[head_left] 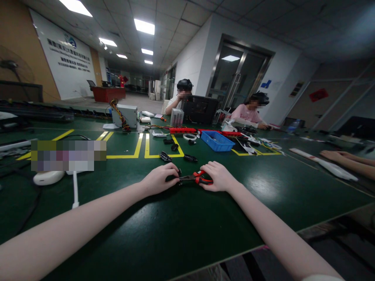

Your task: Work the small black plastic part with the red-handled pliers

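My right hand (pixel 218 176) is wrapped round the red and black handles of a pair of pliers (pixel 202 178), whose long jaws point left. Fingers bent, my left hand (pixel 161 178) pinches a small black piece (pixel 179 172) at the tip of the jaws. Much of that piece is hidden by the fingers, so its kind is unclear. Just beyond the hands, a black part (pixel 165 156) and another black part (pixel 190 158) lie on the green table.
A blue tray (pixel 218 142) stands behind my right hand, near a red power strip (pixel 184 130). Further back are a power supply box (pixel 125 116) and a black computer case (pixel 200 111). A white cable (pixel 75 187) lies left; another person's arms (pixel 345 156) rest right.
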{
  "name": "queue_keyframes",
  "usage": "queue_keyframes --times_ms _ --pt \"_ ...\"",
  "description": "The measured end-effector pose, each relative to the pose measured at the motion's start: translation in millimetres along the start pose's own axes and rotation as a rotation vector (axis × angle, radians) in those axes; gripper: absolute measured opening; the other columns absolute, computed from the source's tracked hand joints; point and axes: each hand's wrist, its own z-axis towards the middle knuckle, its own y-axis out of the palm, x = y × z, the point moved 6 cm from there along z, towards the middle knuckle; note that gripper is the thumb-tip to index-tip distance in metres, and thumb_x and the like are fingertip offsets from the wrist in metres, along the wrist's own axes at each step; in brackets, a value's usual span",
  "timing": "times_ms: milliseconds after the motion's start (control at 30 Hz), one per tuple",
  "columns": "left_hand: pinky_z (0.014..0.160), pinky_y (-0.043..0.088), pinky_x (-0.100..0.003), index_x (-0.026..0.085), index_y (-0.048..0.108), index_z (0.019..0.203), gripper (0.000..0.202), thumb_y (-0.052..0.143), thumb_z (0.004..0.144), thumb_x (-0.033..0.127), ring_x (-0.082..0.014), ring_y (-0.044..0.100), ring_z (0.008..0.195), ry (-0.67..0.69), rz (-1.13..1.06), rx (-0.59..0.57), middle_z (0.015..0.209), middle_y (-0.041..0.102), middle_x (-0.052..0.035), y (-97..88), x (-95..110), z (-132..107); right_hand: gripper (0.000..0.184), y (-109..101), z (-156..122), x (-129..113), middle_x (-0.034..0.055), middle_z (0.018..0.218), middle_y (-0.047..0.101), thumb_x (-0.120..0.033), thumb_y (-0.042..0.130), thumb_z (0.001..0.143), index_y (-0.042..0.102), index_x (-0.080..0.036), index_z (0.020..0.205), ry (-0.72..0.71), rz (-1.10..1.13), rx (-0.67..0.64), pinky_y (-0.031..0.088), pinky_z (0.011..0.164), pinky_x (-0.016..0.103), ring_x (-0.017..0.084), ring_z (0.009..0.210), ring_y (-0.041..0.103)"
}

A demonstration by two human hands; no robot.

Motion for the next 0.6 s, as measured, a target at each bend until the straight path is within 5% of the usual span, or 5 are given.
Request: queue_keyframes --times_ms 600 --pt "0.068 0.038 -0.029 0.017 0.062 0.075 0.018 0.059 0.087 0.03 -0.0133 0.056 0.065 -0.036 0.126 -0.019 0.072 0.061 0.0014 0.8 -3.7 2.3 0.041 -2.3 0.5 -1.6 0.0093 0.085 0.059 -0.05 0.059 0.075 0.057 -0.014 0.096 -0.018 0.031 0.027 0.036 0.07 0.033 0.021 0.076 0.049"
